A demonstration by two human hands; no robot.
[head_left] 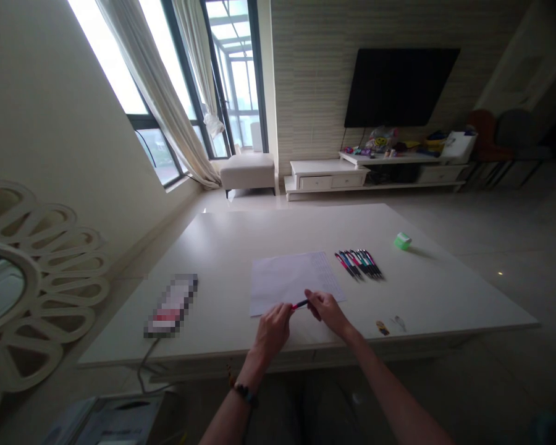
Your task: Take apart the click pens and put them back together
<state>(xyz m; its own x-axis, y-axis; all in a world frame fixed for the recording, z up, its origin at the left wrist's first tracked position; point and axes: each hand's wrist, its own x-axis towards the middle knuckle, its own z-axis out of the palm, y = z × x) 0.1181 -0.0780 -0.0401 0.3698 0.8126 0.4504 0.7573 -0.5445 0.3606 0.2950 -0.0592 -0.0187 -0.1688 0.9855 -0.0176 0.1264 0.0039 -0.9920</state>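
- Far left of the white table (222,253): phone-like slab (170,306), picture blurred over it; lies flat, well apart from the hands.
- Left hand (273,327): fingers closed, pinching the pinkish-red end of a pen.
- Paper (282,278): flat, just beyond the hands.
- Pen (301,304): dark barrel, held between both hands at the paper's near edge, slightly tilted.
- Right hand (323,306): thumb and fingers gripping the pen's dark end.
- Handling, my judgement: light pinch at each end, both hands in line with the barrel; a sideways force could make it slip. Low over the paper is safest, should it drop.
- Behind, white drawer (349,181): closed, contents hidden.
- Row of pens (359,264): side by side, beyond the right hand.
- Clear bag (380,142) on the cabinet: contents too small to tell.
- Near edge, small yellow-and-dark piece (382,327): unidentified.
- Green box (403,241): far right, pale top; inside not visible.
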